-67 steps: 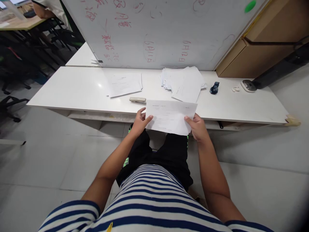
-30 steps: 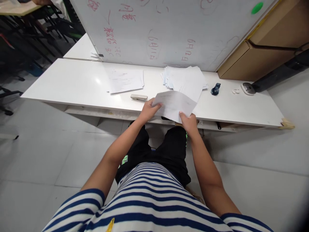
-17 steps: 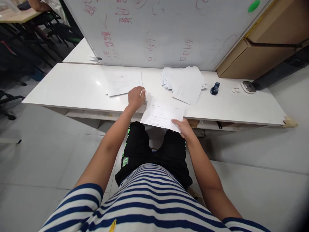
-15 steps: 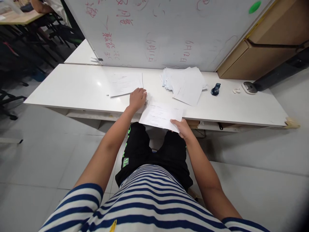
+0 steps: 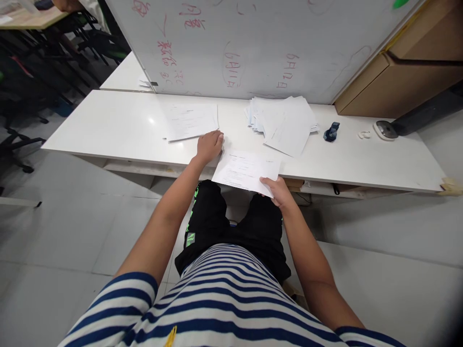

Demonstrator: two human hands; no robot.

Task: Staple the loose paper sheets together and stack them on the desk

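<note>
My right hand [image 5: 278, 192] pinches the near right corner of a printed sheet of paper [image 5: 246, 169], thumb on top. The sheet reaches over the table's front edge, its far part above the tabletop. My left hand [image 5: 210, 146] rests on the white table, palm down with fingers stretched forward, left of that sheet. Its fingertips are at the near right corner of a small pile of printed papers [image 5: 190, 121]. Further right lies a larger, untidy stack of papers [image 5: 287, 123], its top sheets fanned out.
Behind the white table [image 5: 119, 130] stands a whiteboard [image 5: 264, 48] with red writing. To the right are a dark blue object [image 5: 331, 131], small white earbud-like pieces [image 5: 364, 135], a black-and-white rounded device [image 5: 385, 130] and cardboard boxes [image 5: 394, 86]. Another person's arm [image 5: 68, 5] shows at upper left.
The whole view has shifted slightly. Both hands stay nearly where they were, and the sheet in my right hand lies much as before.
</note>
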